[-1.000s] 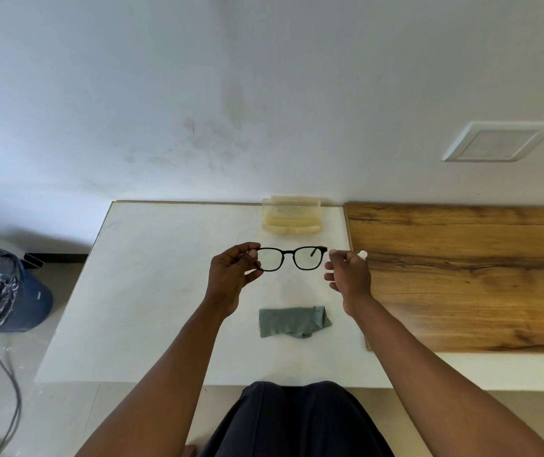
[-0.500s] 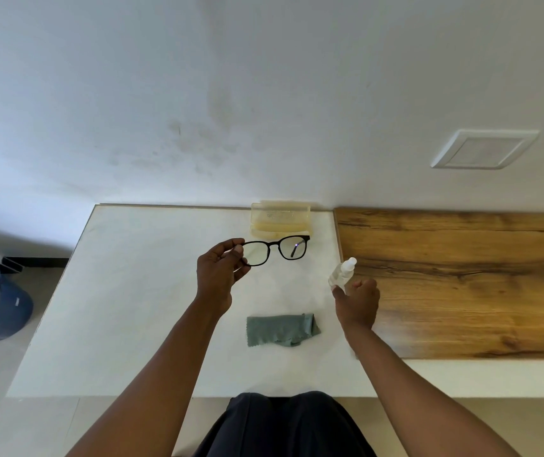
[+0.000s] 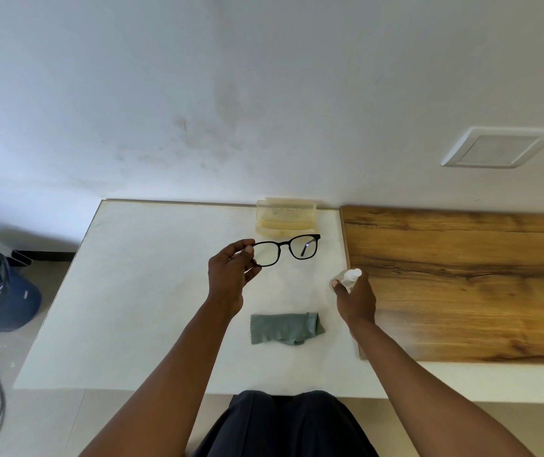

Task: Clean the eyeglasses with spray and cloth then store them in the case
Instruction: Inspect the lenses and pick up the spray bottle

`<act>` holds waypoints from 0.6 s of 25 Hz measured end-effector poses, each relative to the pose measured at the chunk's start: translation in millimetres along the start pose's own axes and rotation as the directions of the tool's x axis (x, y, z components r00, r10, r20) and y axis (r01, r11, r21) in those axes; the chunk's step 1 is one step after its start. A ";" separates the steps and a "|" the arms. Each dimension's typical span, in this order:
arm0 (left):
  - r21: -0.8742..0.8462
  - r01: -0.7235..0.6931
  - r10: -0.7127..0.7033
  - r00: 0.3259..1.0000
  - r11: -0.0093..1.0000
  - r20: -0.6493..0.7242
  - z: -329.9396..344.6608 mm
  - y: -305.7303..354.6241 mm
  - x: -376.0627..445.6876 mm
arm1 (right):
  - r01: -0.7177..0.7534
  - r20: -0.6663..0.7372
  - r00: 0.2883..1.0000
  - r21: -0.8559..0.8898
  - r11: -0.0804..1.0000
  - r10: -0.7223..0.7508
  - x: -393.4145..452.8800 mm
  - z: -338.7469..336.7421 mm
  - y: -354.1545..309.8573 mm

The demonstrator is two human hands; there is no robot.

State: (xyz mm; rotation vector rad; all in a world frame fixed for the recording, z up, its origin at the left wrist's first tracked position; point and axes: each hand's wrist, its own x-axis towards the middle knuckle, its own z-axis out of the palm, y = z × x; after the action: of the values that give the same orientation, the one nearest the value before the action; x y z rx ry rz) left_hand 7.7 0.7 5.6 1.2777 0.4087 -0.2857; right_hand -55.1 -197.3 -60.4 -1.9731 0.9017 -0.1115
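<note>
Early stage, judging by layout. Left hand [image 3: 231, 278] is pinching the eyeglasses [image 3: 285, 250] by one end of the frame, holding them up over the bench [image 3: 132, 291] middle. Right hand [image 3: 354, 300] is curling round the spray bottle [image 3: 346, 279], nozzle up, near the bench's right edge; can't tell if spraying yet. Cloth [image 3: 285, 328] is lying crumpled toward the near edge, untouched. Case [image 3: 285, 218] is sitting open at the far edge. Wiping & storing not yet done.

White table [image 3: 152, 291], grey cloth [image 3: 285, 328], open case [image 3: 285, 217] (yellowish)
</note>
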 end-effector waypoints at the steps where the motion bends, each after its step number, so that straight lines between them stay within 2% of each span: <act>1: -0.011 0.006 -0.006 1.000 1.000 -0.008 0.5 -0.1 -1.1 | 0.020 0.005 1.000 0.001 1.000 -0.020 -4.7 0.6 0.2; 7: -0.101 0.043 -0.046 0.999 0.994 -0.026 11.4 2.7 -7.1 | 0.224 0.059 0.972 0.081 0.971 -0.229 -27.0 3.7 -16.7; 12: -0.138 0.045 -0.053 0.997 0.989 -0.056 18.4 5.4 -9.2 | 0.271 0.112 0.945 0.263 0.926 -0.308 -39.7 3.7 -45.2; 15: -0.133 0.045 -0.053 0.997 0.990 -0.059 18.9 5.0 -11.2 | 0.331 0.098 0.923 0.294 0.897 -0.373 -50.0 3.3 -52.9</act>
State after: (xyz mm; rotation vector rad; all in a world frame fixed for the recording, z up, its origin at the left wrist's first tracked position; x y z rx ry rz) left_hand 2.5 -16.3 19.3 1.1503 0.5050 -0.2565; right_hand -61.1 -147.7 -7.4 -1.8360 0.3949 -0.2747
